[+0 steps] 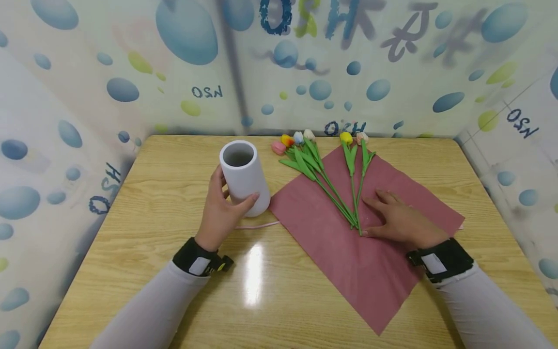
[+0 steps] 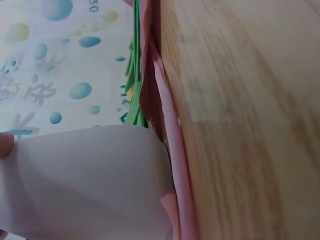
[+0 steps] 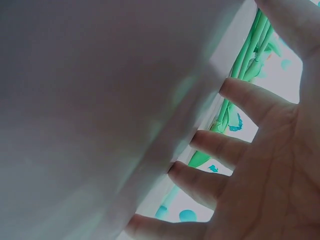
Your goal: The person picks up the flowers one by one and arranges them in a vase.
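My left hand [image 1: 220, 211] grips a white vase [image 1: 246, 182] low on its body, thumb across the front and fingers round the far left side. The vase stands at the left corner of a dark pink sheet of wrapping paper [image 1: 331, 261]. On that paper lie several artificial tulips [image 1: 310, 162], stems gathered at the near end and coloured heads fanned toward the wall. My right hand [image 1: 403, 223] rests on the paper to the right of the stems [image 1: 355, 218], thumb tip close to their ends. In the right wrist view, its spread fingertips [image 3: 232, 86] press on the paper.
A thin pink ribbon [image 1: 259, 226] runs along the wooden table [image 1: 174, 184] between vase and paper. Behind the table's back edge rises a patterned wall [image 1: 261, 72] with blue and green spots. The paper's front corner points toward me.
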Tool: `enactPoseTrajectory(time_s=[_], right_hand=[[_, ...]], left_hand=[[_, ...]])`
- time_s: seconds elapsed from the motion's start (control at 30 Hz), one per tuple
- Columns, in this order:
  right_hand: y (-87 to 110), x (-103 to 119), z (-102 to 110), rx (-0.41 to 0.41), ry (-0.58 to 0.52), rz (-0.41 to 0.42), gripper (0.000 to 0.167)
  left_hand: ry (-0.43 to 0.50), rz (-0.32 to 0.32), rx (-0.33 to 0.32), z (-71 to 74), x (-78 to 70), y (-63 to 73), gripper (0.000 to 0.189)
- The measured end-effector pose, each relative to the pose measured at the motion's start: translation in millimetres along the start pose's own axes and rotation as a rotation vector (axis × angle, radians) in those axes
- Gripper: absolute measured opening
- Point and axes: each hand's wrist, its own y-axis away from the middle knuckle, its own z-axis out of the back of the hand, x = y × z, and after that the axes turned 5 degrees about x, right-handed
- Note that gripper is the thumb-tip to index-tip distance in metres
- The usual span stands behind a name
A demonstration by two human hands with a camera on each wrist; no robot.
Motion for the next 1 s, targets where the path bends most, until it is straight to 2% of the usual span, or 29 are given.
enactPoseTrajectory(time_s=[0.67, 0.83, 0.9, 1.0], right_hand=[[1.9, 2, 1, -0.008, 0.004, 0.011, 0.099], [-0.5, 3, 7, -0.002, 0.029, 0.024, 0.086], [-3.3, 4, 13, -0.033, 0.039, 0.052, 0.077], [-8.3, 13, 22, -0.096, 0.023, 0.095, 0.072]], left_hand=[[-0.002, -0.002, 0.001, 0.2, 1.3, 3.0, 0.096], [-0.005, 0.001, 0.002, -0.3, 2.9, 3.0, 0.097], [-0.006, 0.000, 0.002, -0.3, 3.7, 3.1, 0.097], [-0.009, 0.000, 0.001, -0.4, 3.4, 3.1, 0.097]])
